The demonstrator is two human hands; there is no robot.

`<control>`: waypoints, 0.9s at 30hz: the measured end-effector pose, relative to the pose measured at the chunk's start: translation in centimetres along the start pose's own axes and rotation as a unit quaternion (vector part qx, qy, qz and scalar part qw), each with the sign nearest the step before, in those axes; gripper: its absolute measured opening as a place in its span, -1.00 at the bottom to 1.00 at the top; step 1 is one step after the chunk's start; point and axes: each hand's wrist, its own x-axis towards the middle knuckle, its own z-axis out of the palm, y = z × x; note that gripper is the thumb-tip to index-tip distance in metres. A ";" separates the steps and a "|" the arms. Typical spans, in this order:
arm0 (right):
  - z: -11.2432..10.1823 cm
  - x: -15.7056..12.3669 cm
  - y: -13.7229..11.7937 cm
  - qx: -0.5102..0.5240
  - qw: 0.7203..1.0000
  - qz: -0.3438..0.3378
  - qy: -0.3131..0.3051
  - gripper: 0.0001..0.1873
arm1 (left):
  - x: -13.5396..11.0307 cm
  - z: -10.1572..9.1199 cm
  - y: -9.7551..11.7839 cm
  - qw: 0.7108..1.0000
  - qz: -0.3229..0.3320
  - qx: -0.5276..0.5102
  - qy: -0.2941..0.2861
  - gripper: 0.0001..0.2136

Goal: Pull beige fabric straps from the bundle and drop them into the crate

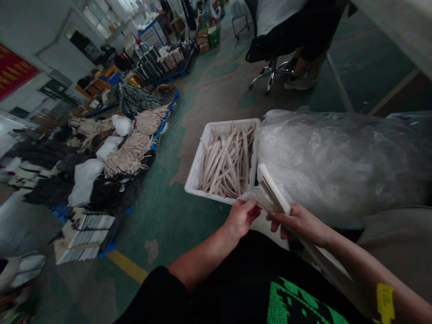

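Beige flat strips (275, 191), stacked into a bundle, are gripped in my right hand (302, 222), with their ends pointing up and their tails hanging down past the wrist. My left hand (241, 218) is pinched beside the bundle, on the end of one pale strip (258, 198). Just beyond both hands stands a white plastic bin (193, 180) filled with loose beige strips (224, 157). My left knuckles are near its front edge. The fingertips of the left hand are partly blurred.
A large clear plastic bag (324, 157) lies right of the bin. Bundled cords (130, 153) and other goods are heaped on blue pallets (165, 118) at the left. A person (297, 27) sits on a wheeled office chair (270, 74) ahead. Green floor (162, 198) runs between.
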 end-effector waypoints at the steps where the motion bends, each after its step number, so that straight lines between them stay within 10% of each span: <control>1: 0.3 0.1 -0.3 -0.007 1.000 0.000 0.002 -0.26 | -0.4 0.2 -0.3 1.000 -0.001 -0.002 -0.013 -0.48; 13: 0.5 -3.8 -2.4 -0.100 0.993 -0.034 0.046 -0.22 | -2.4 -0.8 5.1 0.994 0.092 -0.053 0.027 -0.51; 27: 2.1 -4.5 -5.4 -0.091 0.989 -0.065 0.097 -0.16 | -4.4 1.2 6.1 0.986 0.161 0.001 -0.035 -0.59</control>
